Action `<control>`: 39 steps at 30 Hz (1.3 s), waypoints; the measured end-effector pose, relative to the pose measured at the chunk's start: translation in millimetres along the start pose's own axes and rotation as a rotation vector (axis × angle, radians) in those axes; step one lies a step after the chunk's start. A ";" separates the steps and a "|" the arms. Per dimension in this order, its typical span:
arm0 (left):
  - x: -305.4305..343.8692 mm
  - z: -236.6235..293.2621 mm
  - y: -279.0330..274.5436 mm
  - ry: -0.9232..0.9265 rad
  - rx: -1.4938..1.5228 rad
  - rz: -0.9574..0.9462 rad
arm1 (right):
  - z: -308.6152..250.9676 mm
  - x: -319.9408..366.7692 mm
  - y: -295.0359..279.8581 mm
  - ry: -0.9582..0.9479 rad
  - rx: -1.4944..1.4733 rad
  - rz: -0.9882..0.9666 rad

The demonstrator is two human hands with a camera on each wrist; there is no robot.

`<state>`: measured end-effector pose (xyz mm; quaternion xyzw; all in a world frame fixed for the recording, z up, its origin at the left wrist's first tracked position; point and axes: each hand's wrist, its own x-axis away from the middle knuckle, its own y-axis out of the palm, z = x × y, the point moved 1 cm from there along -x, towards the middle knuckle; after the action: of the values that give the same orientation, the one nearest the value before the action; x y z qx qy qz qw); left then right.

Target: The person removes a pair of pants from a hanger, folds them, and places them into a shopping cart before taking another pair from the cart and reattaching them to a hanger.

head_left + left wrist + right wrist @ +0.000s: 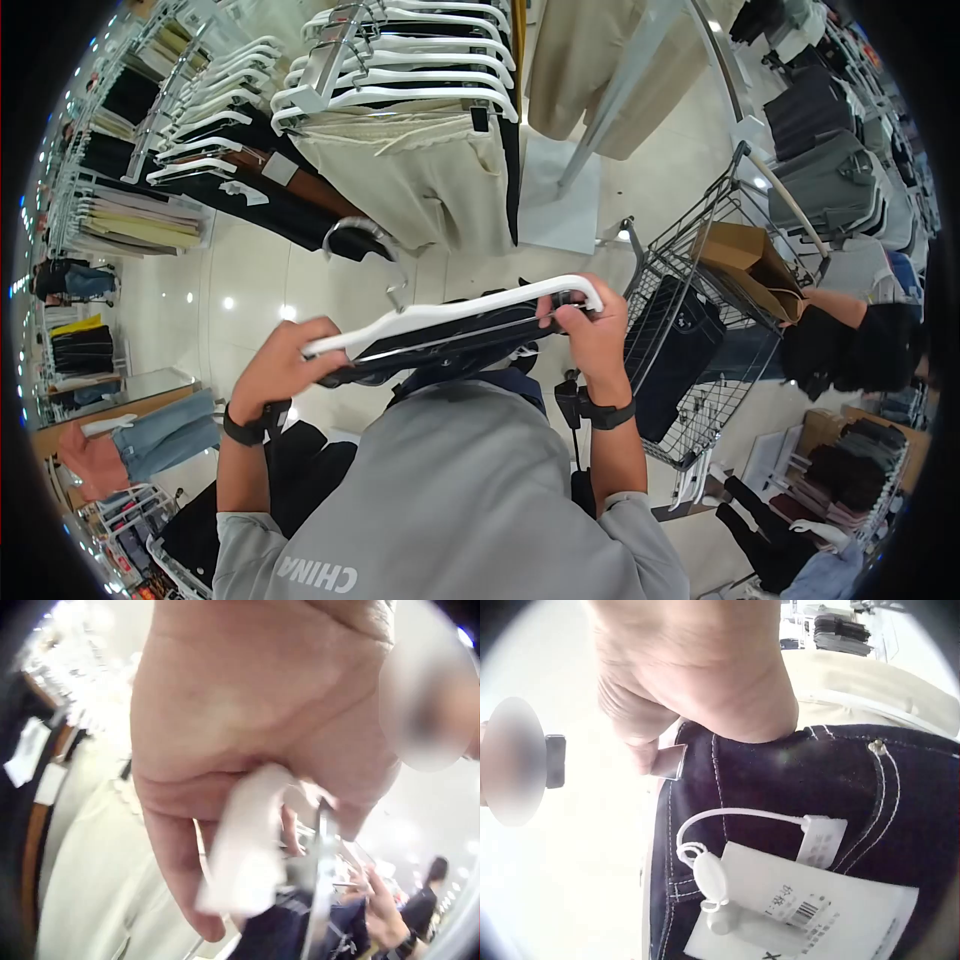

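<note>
A white hanger (pixel 440 312) with a metal hook spans both hands in the head view. The left hand (pixel 285 362) holds one end; in the left wrist view that hand (pixel 262 712) curls round the white end (pixel 247 847). At the other end the right hand (pixel 598 340) grips the hanger and the garment's waist. In the right wrist view, the right hand (pixel 697 675) pinches the clip area at the waistband of dark trousers (pixel 780 772) with white stitching. A white price tag (pixel 802 900) on a loop lies against them.
Cream trousers (pixel 425 180) hang on a rack ahead, with dark garments to their left. A wire cart (pixel 650 375) stands at the right, holding a dark item (pixel 677 335) and a brown paper bag (pixel 745 262). A person's arm (pixel 838 308) is beside it.
</note>
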<state>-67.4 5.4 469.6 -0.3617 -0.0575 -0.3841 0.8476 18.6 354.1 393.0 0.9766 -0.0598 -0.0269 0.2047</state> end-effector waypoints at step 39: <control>2.0 86.7 53.1 0.555 -0.038 0.501 | -49.7 78.3 18.0 -0.368 0.889 0.242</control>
<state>-13.6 84.7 503.5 -0.2624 0.2720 -0.2492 0.8917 98.1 347.4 443.5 0.9346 -0.2134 -0.1467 -0.2440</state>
